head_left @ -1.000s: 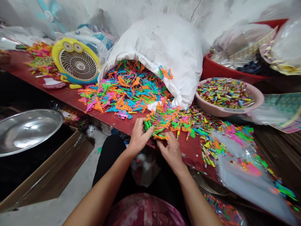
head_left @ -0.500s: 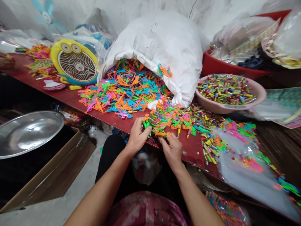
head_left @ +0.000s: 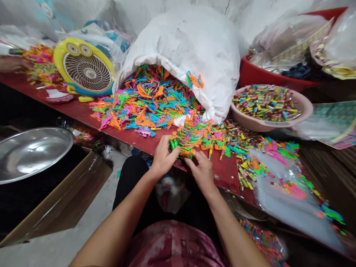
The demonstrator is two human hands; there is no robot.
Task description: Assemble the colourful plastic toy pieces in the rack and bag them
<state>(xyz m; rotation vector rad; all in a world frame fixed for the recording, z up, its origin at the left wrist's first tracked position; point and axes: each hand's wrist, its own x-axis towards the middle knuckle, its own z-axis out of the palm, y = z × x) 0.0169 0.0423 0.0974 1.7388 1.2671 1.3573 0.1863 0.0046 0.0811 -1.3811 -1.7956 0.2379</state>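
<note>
Stacked toy parts (head_left: 196,134): lined up on red table (head_left: 133,140)
Left hand (head_left: 163,155): curled around their green end
Right hand (head_left: 202,170): at near edge; grip hidden, cannot tell
Loose toy parts (head_left: 151,102): heaped at white sack (head_left: 191,44), unstacked

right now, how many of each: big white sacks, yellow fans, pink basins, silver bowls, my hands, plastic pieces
White sack: 1
Yellow fan: 1
Pink basin: 1
Silver bowl: 1
Left hand, right hand: 2
Plastic pieces: too many overlap to count
Total without pieces: 6
</note>
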